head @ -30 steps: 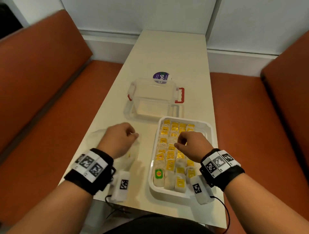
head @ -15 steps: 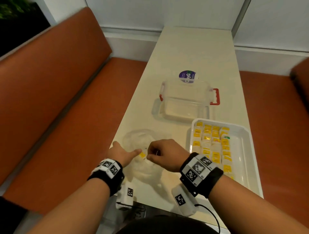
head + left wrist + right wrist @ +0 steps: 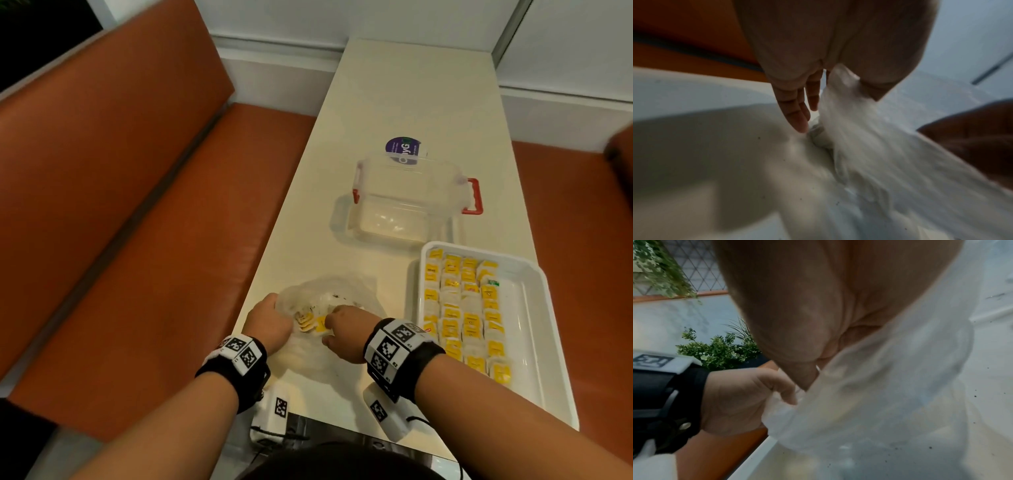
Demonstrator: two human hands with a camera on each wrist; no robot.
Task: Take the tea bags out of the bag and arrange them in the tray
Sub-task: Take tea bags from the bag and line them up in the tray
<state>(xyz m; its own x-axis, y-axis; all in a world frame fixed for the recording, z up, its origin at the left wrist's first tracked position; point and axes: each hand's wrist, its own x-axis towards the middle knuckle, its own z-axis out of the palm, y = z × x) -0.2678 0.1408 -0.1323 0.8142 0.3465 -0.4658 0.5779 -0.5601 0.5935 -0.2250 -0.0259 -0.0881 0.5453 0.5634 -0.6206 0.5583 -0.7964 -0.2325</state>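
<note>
A clear plastic bag (image 3: 346, 291) lies crumpled near the table's left edge, with a few yellow-tagged tea bags (image 3: 313, 322) showing in its mouth. My left hand (image 3: 284, 315) pinches the bag's left rim; in the left wrist view the film (image 3: 859, 138) runs between its thumb and fingers (image 3: 797, 116). My right hand (image 3: 330, 325) is at the bag's mouth, fingers curled on a yellow-tagged tea bag. In the right wrist view the bag (image 3: 890, 386) hides those fingers. To the right, the white tray (image 3: 527, 329) holds several rows of tea bags (image 3: 459, 308); its right strip is bare.
A clear storage box with red handles (image 3: 411, 195) stands beyond the tray, a purple round sticker (image 3: 402, 149) behind it. Orange benches (image 3: 137, 222) run along both sides of the narrow table (image 3: 394, 85). The bag sits close to the table's left edge.
My right hand left the tray and came over to the bag, where it now reaches into the mouth. My left hand shifted to the bag's rim. The view swung left.
</note>
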